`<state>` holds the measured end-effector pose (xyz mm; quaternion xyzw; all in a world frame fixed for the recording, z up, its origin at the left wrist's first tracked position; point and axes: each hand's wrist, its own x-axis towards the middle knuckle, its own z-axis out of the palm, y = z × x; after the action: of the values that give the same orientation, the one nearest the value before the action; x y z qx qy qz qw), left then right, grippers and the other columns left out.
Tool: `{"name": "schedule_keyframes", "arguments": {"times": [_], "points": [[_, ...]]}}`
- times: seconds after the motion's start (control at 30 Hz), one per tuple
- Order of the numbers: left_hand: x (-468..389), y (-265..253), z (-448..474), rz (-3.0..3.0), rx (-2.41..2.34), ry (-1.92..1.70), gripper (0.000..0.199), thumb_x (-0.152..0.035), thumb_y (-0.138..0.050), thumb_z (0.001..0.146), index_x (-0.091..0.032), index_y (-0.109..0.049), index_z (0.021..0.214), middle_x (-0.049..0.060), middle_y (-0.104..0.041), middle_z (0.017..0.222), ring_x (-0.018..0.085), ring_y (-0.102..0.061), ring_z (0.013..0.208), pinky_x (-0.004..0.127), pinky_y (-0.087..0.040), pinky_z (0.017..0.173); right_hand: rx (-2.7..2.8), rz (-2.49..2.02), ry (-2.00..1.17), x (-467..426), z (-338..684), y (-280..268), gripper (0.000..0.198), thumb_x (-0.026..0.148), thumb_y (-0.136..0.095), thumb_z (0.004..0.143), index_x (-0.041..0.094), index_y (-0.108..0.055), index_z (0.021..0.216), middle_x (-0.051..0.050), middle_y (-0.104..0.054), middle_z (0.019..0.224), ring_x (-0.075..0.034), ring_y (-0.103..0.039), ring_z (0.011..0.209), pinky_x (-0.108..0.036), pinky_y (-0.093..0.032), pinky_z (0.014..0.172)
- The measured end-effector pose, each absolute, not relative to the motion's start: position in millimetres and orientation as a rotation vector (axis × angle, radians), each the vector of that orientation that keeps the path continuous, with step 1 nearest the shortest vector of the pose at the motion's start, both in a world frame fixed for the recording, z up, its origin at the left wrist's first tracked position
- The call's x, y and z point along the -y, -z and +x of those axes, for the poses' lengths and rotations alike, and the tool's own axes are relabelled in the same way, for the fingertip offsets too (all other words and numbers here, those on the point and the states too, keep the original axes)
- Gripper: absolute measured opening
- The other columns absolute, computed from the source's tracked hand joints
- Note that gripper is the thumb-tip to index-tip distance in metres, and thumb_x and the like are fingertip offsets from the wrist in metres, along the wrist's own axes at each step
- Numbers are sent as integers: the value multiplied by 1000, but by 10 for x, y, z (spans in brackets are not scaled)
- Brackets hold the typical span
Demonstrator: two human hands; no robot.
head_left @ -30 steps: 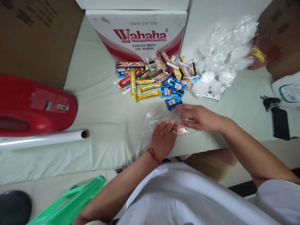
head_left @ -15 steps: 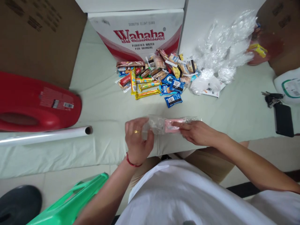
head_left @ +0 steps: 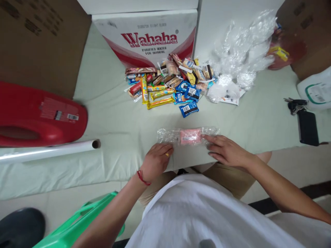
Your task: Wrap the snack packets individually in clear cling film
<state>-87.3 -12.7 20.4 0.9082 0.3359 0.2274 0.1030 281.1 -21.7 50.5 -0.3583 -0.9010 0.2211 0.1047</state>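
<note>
A small pink packet lies on the table in front of me, inside a strip of clear plastic film that sticks out crumpled past both its ends. My left hand rests palm down just below the film's left end, fingers lying on the cloth and holding nothing; whether the fingertips touch the film is hard to tell. On the other side, my right hand has its fingers spread, the index fingertip at the packet's right end on the film. Farther back is a heap of wrapped snacks, with a blue snack packet at its front.
Behind the snacks stands a white and red carton, with crumpled clear plastic to its right. At left are a red jug and a white film roll. Keys and a black phone lie right. A green stool stands below.
My left hand has let go of the film's left end and come down nearer the table edge. My right hand has slid right off the packet's top, baring it. The view has shifted slightly.
</note>
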Motion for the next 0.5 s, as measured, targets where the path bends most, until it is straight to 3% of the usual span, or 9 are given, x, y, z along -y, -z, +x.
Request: {"name": "schedule_keyframes", "arguments": {"times": [0.13, 0.2, 0.3, 0.37, 0.43, 0.5], "points": [[159, -353, -898, 2581, -1060, -673, 28, -3, -50, 90, -19, -72, 96, 7, -79, 102, 21, -71, 90, 34, -56, 79, 2313, -1175, -797, 330, 3147, -566, 16, 32, -61, 103, 27, -75, 105, -8, -76, 128, -28, -68, 119, -51, -55, 105], [181, -491, -878, 2544, -1143, -719, 26, 0, -50, 85, -20, -67, 84, 5, -75, 85, 19, -66, 76, 32, -53, 68, 2112, -1348, -747, 301, 3265, -585, 17, 36, -60, 104, 29, -75, 104, -5, -79, 111, -26, -71, 107, -49, -56, 100], [185, -736, -736, 2493, -1239, -976, 25, 0, -51, 83, -22, -61, 79, 3, -68, 76, 19, -60, 70, 31, -48, 62, 1823, -1669, -580, 154, 3282, -535, 26, 48, -56, 104, 29, -74, 109, -6, -78, 109, -27, -69, 102, -47, -57, 92], [140, -859, -551, 2497, -1205, -1168, 25, -1, -53, 84, -23, -64, 90, 4, -72, 85, 20, -65, 78, 33, -51, 70, 1766, -1769, -535, 6, 3191, -457, 38, 55, -57, 102, 27, -69, 126, -9, -77, 116, -31, -66, 108, -49, -57, 92], [58, -894, -338, 2546, -1122, -1238, 32, -5, -56, 88, -24, -65, 113, 8, -76, 107, 23, -70, 101, 38, -55, 87, 1837, -1782, -557, -141, 3063, -375, 54, 60, -62, 98, 25, -63, 139, -11, -76, 118, -33, -63, 111, -51, -56, 93], [-28, -830, -177, 2607, -1069, -1172, 41, -12, -57, 94, -23, -59, 133, 14, -71, 133, 28, -65, 126, 45, -53, 101, 1946, -1763, -609, -253, 2950, -307, 57, 60, -69, 93, 23, -66, 136, -11, -77, 108, -33, -63, 104, -50, -55, 91]]}}
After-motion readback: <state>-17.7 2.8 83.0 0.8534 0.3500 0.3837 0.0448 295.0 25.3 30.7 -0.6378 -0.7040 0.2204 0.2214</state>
